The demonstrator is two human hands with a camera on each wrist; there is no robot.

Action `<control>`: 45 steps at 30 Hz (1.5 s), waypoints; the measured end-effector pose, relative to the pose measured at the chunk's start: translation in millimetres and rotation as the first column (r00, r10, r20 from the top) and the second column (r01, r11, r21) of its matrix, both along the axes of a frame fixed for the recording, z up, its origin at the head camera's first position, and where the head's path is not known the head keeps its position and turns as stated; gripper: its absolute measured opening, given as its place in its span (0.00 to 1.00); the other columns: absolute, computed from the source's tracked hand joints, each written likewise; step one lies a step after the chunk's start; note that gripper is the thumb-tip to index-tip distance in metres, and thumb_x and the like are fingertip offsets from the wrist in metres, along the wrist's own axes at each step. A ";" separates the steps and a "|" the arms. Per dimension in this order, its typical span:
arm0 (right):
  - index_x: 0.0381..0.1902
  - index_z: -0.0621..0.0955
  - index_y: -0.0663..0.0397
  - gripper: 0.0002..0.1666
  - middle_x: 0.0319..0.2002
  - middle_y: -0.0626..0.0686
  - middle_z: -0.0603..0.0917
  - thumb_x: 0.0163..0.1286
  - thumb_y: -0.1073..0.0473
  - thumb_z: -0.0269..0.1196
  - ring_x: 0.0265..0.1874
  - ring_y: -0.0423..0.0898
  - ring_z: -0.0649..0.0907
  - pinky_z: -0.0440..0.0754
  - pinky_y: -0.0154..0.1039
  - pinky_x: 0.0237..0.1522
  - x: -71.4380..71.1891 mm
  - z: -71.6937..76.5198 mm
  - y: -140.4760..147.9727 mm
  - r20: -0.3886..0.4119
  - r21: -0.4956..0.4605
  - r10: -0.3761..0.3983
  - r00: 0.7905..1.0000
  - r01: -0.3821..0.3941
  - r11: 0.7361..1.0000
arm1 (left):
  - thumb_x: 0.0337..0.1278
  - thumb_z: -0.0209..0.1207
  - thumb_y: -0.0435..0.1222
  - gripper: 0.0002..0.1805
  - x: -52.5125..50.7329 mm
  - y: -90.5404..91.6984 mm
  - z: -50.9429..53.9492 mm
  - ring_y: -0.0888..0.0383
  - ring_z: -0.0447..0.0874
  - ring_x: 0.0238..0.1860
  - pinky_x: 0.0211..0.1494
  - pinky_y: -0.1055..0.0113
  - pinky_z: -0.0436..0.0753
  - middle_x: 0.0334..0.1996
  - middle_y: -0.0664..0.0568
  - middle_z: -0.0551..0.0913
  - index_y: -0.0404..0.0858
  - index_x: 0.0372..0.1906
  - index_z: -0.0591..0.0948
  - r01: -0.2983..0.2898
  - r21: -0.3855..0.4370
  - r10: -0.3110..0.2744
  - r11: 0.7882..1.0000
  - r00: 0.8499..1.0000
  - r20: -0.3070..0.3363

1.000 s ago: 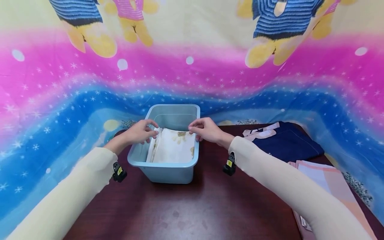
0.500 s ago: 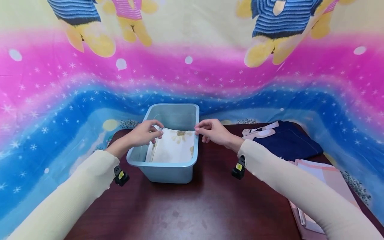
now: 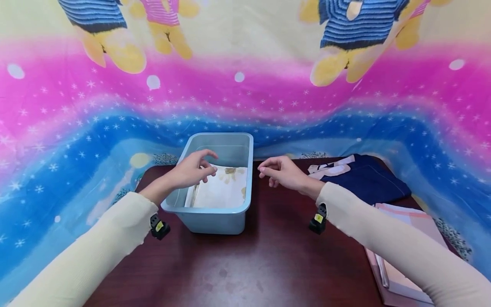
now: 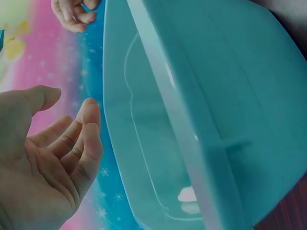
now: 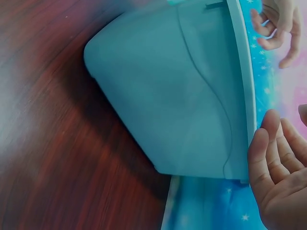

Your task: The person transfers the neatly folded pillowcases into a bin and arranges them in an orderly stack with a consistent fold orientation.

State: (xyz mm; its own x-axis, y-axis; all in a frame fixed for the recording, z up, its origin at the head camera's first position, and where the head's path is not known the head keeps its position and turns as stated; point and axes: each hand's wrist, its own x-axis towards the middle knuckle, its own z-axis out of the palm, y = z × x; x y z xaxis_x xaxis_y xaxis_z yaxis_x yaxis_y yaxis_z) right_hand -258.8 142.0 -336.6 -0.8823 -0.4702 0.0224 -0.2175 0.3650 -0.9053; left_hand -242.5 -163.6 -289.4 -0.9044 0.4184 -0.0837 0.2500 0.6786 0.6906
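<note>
A light blue plastic bin (image 3: 216,222) stands on the table, and inside it lies a folded white cloth (image 3: 220,192) with a tan printed pattern. My left hand (image 3: 193,169) is above the bin's left side, its thumb and fingers apart and loosely bent; the left wrist view shows nothing between them. Just outside the bin's right rim is my right hand (image 3: 285,172), fingers loosely curled and holding nothing. Part of the cloth's left edge is hidden behind my left hand.
On the table's right side lies a folded navy garment (image 3: 368,181) with pale straps. Nearer me, folded pink and white cloth (image 3: 406,279) is partly covered by my right sleeve. A printed curtain (image 3: 238,102) hangs behind the dark red-brown table (image 3: 230,273).
My right hand has moved right, from over the bin's right rim to outside it. My left hand has shifted somewhat right over the bin. The cloth stays inside.
</note>
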 end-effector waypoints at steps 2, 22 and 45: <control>0.56 0.82 0.63 0.17 0.39 0.56 0.88 0.78 0.57 0.57 0.25 0.44 0.83 0.86 0.42 0.33 0.5 -0.8 3.0 0.004 0.004 0.003 1.000 -0.003 1.000 | 0.75 0.51 0.37 0.22 1.7 2.8 1.2 0.54 0.82 0.32 0.36 0.57 0.83 0.47 0.41 0.87 0.39 0.68 0.68 0.005 0.011 -0.004 1.000 1.000 -0.008; 0.55 0.81 0.63 0.17 0.39 0.54 0.88 0.79 0.56 0.57 0.26 0.45 0.84 0.86 0.42 0.34 0.5 -9.8 42.5 0.012 0.068 -0.047 0.999 0.046 0.997 | 0.73 0.56 0.39 0.22 8.7 36.9 9.8 0.53 0.82 0.32 0.36 0.61 0.83 0.44 0.46 0.88 0.45 0.67 0.70 0.055 0.089 -0.054 0.995 0.998 -0.013; 0.64 0.76 0.61 0.26 0.44 0.49 0.87 0.79 0.49 0.56 0.32 0.44 0.86 0.87 0.40 0.40 -12.8 -22.0 115.7 0.162 0.140 -0.106 0.981 0.084 0.987 | 0.72 0.57 0.41 0.20 17.9 83.0 14.9 0.55 0.86 0.31 0.39 0.62 0.83 0.45 0.49 0.87 0.47 0.65 0.72 0.155 0.060 -0.155 0.986 0.988 0.000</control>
State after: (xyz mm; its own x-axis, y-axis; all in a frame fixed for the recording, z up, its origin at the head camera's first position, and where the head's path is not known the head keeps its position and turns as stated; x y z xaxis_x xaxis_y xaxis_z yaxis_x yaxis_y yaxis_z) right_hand -271.7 257.7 -358.6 -0.9088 -0.3730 -0.1869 -0.0248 0.4953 -0.8683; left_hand -224.6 -80.6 -274.4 -0.8280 0.5577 -0.0584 0.3455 0.5893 0.7303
